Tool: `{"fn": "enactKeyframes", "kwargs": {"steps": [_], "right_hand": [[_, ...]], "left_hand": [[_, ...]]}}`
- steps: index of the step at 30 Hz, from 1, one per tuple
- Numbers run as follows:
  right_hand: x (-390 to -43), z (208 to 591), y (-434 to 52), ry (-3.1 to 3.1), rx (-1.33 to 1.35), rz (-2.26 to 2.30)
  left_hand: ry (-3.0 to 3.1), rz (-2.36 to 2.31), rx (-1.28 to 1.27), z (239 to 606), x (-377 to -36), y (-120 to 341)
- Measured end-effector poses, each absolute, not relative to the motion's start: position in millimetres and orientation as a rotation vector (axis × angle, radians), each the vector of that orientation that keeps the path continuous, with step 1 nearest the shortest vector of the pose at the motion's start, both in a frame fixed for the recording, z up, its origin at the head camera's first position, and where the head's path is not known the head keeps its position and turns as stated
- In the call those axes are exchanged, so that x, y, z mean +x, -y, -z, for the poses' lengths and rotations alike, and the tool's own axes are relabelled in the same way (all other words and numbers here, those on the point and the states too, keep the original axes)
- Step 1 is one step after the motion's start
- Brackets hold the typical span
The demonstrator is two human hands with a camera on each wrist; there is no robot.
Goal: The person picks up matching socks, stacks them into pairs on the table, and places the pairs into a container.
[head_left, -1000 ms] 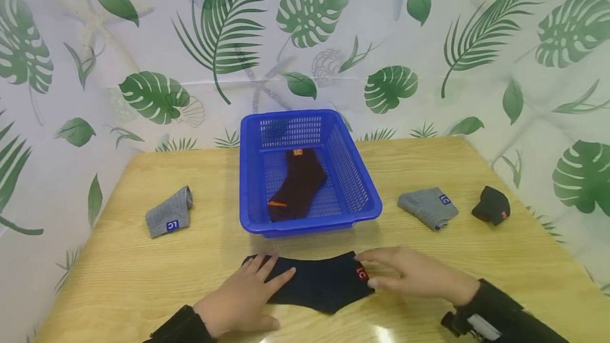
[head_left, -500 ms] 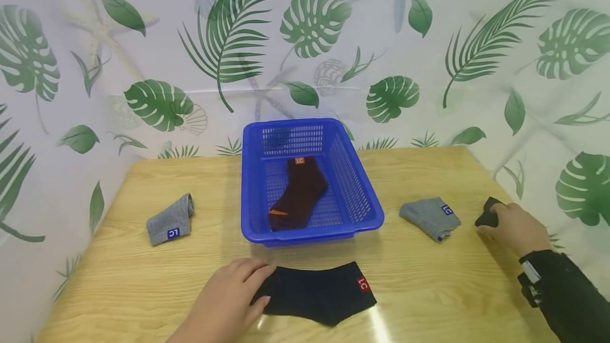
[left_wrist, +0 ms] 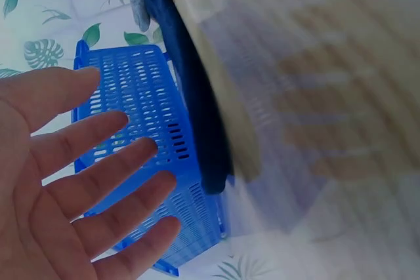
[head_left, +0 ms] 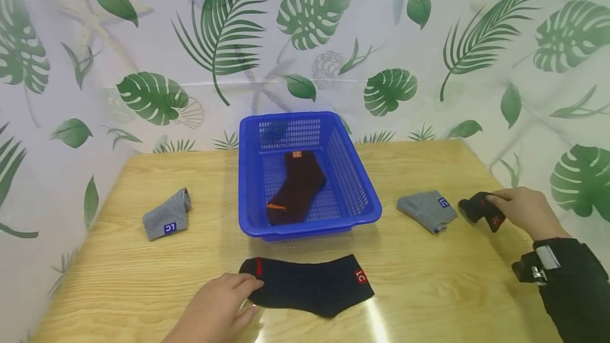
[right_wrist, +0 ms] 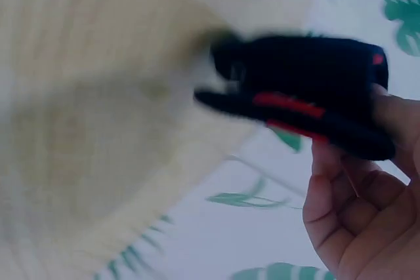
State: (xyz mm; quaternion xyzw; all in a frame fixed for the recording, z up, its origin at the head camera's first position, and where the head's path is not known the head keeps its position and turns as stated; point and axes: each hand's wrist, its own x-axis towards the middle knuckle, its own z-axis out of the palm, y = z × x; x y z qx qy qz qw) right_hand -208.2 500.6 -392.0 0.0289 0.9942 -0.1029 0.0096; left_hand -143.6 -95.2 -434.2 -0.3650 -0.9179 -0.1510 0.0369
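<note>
A black sock [head_left: 476, 207] with red marks is pinched between thumb and fingers of my right hand [head_left: 529, 209] at the table's right side. In the right wrist view this black sock [right_wrist: 308, 70] hangs folded over from the fingertips. A dark navy sock [head_left: 310, 286] with a red label lies flat in front of the basket. Beside its toe end is my left hand [head_left: 214, 300], fingertips at the sock's edge. The left wrist view shows the fingers [left_wrist: 111, 195] of that hand spread and fairly straight, with nothing gripped.
A blue plastic basket [head_left: 248, 173] stands mid-table with a dark brown sock [head_left: 297, 189] inside. One grey sock [head_left: 167, 215] lies folded at left, another grey sock [head_left: 426, 209] right of the basket. A leaf-patterned cloth [head_left: 305, 83] backs the wooden table [head_left: 119, 290].
My right hand has left the navy sock, reached right and picked up the black sock, which now hangs more unfolded. My left hand has drawn back slightly toward the navy sock's toe end.
</note>
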Motion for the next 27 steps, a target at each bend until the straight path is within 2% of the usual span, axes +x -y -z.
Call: {"fn": "enactKeyframes", "kwargs": {"steps": [10, 15, 20, 27], "right_hand": [[-193, 336, -429, -3.362, -0.055, 0.501], [-174, 306, -371, -3.455, -0.384, 0.518], [-161, 297, -308, -3.378, -0.777, 0.495], [-149, 302, -241, -3.061, -1.018, 0.749]], "left_hand": [[2.789, 0.455, -1.143, 433, -143, 85], [2.778, 0.533, -1.177, 425, -145, 67], [2.696, 0.829, -1.083, 415, -146, 43], [2.71, 1.295, -1.136, 405, -147, 3]]}}
